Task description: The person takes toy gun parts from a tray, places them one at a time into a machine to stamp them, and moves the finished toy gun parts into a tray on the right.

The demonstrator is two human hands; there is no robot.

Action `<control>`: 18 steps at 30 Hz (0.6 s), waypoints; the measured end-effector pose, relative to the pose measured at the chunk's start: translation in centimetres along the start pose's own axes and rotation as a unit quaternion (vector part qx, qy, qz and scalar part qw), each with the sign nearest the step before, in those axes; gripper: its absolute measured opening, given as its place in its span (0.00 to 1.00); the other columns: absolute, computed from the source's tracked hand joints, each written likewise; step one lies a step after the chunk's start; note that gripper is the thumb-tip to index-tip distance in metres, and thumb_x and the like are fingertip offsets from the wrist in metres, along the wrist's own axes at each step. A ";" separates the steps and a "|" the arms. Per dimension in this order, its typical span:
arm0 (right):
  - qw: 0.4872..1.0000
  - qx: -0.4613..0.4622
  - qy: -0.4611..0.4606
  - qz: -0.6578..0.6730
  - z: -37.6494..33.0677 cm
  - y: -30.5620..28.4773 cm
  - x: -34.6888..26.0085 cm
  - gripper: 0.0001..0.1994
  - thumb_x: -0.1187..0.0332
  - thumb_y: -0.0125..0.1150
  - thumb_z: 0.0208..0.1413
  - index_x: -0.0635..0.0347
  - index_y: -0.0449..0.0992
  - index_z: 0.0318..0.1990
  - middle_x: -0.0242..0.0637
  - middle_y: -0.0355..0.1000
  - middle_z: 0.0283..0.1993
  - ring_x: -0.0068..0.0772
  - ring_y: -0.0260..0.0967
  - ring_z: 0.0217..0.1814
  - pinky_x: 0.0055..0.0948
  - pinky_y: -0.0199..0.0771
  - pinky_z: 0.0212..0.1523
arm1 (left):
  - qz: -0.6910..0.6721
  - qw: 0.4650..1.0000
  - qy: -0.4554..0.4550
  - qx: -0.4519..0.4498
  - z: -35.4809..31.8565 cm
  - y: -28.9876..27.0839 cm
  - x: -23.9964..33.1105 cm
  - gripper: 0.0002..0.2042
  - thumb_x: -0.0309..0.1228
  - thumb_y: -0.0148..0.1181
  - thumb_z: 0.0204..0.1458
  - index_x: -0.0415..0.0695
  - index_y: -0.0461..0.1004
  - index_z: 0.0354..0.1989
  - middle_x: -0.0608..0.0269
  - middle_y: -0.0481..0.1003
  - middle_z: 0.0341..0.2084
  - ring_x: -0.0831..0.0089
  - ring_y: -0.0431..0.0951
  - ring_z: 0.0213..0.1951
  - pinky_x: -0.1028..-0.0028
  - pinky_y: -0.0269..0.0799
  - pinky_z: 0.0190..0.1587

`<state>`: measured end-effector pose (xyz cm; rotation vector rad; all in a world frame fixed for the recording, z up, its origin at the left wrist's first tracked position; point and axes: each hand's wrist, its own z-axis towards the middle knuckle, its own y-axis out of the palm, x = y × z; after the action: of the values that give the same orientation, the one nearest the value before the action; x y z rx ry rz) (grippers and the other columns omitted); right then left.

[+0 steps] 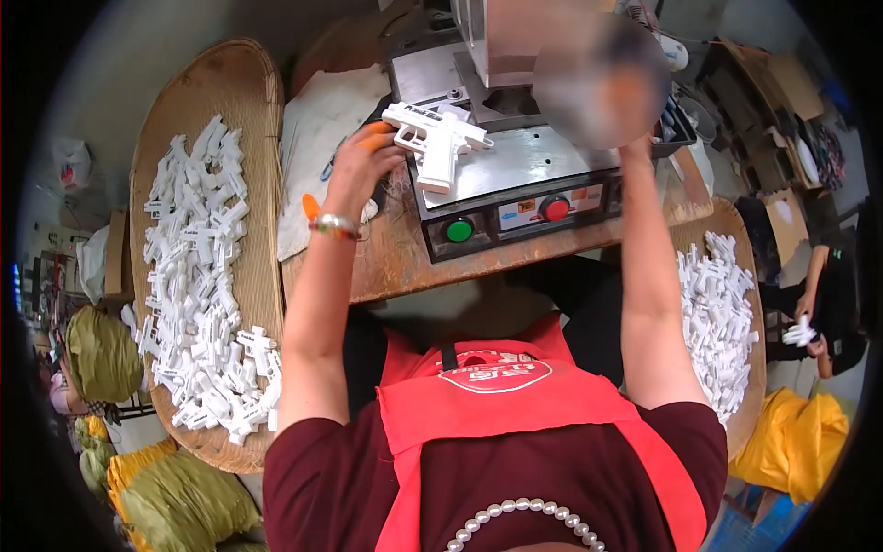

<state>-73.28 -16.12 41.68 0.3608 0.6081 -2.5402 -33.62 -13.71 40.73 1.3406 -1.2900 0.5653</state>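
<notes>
Head view: white plastic toy pistol [435, 140] lies on my machine's steel plate [533, 158], barrel left, grip toward me. My left hand [361, 164] curls beside it, pinching an orange piece [376, 139]. My right hand is blurred; its state I cannot tell. Green button [459, 230] and red button [556, 209] flank a rectangular label [518, 212].

Even, fairly bright light falls from above, throwing only soft shadows. The brushed steel plate of the grey press machine [529, 156] shows pale glare. A smeared blur hides the far right hand [602, 83]. Fisheye bending curves the edges; corners fall black.
</notes>
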 end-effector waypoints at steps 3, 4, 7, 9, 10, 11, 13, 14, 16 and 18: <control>0.979 0.080 0.046 -0.183 -0.9 -12.7 -2.7 0.18 0.69 0.66 0.47 0.65 0.73 0.46 0.43 0.67 0.51 0.39 0.65 0.51 0.34 0.64 0.53 | 0.291 0.870 0.271 0.291 -4.7 3.4 -0.1 0.21 0.35 0.55 0.55 0.39 0.64 0.54 0.57 0.74 0.43 0.67 0.75 0.40 0.73 0.70 0.42; 0.976 0.160 0.058 -0.137 -1.6 -15.3 -3.6 0.19 0.71 0.64 0.48 0.66 0.71 0.48 0.42 0.66 0.53 0.39 0.64 0.52 0.34 0.62 0.55 | 0.374 0.833 0.327 0.244 -4.8 4.0 -1.5 0.25 0.37 0.57 0.53 0.39 0.62 0.57 0.51 0.70 0.49 0.62 0.72 0.46 0.69 0.69 0.47; 0.967 0.176 0.017 -0.183 -4.4 -18.7 -3.8 0.19 0.76 0.61 0.50 0.67 0.69 0.51 0.41 0.64 0.55 0.38 0.62 0.57 0.34 0.59 0.60 | 0.626 0.661 0.347 0.224 -6.1 7.6 -2.7 0.26 0.35 0.58 0.50 0.39 0.62 0.58 0.45 0.65 0.54 0.56 0.69 0.50 0.64 0.67 0.51; 0.991 0.111 0.051 -0.059 -7.5 -17.5 -0.9 0.20 0.76 0.57 0.53 0.69 0.67 0.54 0.44 0.63 0.58 0.38 0.60 0.61 0.32 0.56 0.62 | 0.656 0.660 0.287 0.227 -4.8 8.2 -3.8 0.26 0.29 0.57 0.48 0.39 0.61 0.58 0.44 0.61 0.57 0.50 0.66 0.50 0.60 0.65 0.52; 0.992 0.047 0.121 -0.013 -8.7 -16.1 0.2 0.20 0.74 0.56 0.55 0.69 0.66 0.55 0.45 0.63 0.58 0.39 0.60 0.61 0.33 0.55 0.63 | 0.655 0.660 0.292 0.223 -4.5 7.8 -4.4 0.26 0.29 0.57 0.48 0.39 0.61 0.58 0.44 0.61 0.57 0.50 0.66 0.50 0.60 0.65 0.52; 0.981 -0.015 0.188 0.036 -10.0 -14.4 1.5 0.20 0.73 0.54 0.57 0.69 0.65 0.56 0.47 0.63 0.59 0.39 0.60 0.62 0.33 0.55 0.63 | 0.637 0.661 0.333 0.216 -4.3 7.0 -4.8 0.26 0.27 0.56 0.47 0.38 0.61 0.58 0.45 0.61 0.57 0.49 0.67 0.49 0.61 0.65 0.52; 0.970 -0.010 0.243 -0.003 -14.3 -10.3 6.6 0.20 0.65 0.52 0.61 0.69 0.64 0.57 0.48 0.63 0.59 0.40 0.59 0.62 0.32 0.54 0.63 | 0.609 0.642 0.421 0.200 -3.9 8.1 -4.6 0.25 0.23 0.55 0.47 0.37 0.62 0.57 0.44 0.63 0.55 0.49 0.68 0.45 0.61 0.66 0.50; 0.963 -0.041 0.267 0.021 -15.4 -8.5 7.8 0.22 0.60 0.49 0.63 0.67 0.63 0.58 0.48 0.63 0.58 0.40 0.59 0.62 0.31 0.54 0.62 | 0.611 0.639 0.425 0.197 -3.0 8.9 -4.1 0.25 0.23 0.55 0.47 0.37 0.62 0.57 0.44 0.63 0.55 0.49 0.68 0.45 0.61 0.66 0.50; 0.924 -0.045 0.362 0.114 -13.7 -6.3 2.6 0.23 0.58 0.48 0.63 0.65 0.62 0.59 0.48 0.63 0.58 0.39 0.59 0.61 0.30 0.54 0.60 | 0.598 0.611 0.486 0.183 -1.0 9.4 -3.2 0.24 0.23 0.55 0.47 0.37 0.63 0.56 0.45 0.66 0.51 0.50 0.69 0.42 0.61 0.67 0.48; 0.922 -0.048 0.362 0.126 -13.4 -6.4 1.8 0.23 0.58 0.48 0.63 0.65 0.61 0.59 0.48 0.63 0.57 0.39 0.59 0.60 0.30 0.55 0.60 | 0.602 0.610 0.476 0.200 1.9 11.1 -2.2 0.19 0.24 0.55 0.48 0.38 0.69 0.50 0.51 0.72 0.44 0.52 0.69 0.42 0.62 0.67 0.45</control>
<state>-76.40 -5.43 31.71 1.2799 0.8743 -2.0729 -44.82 -12.05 42.43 0.0417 -0.9365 2.2484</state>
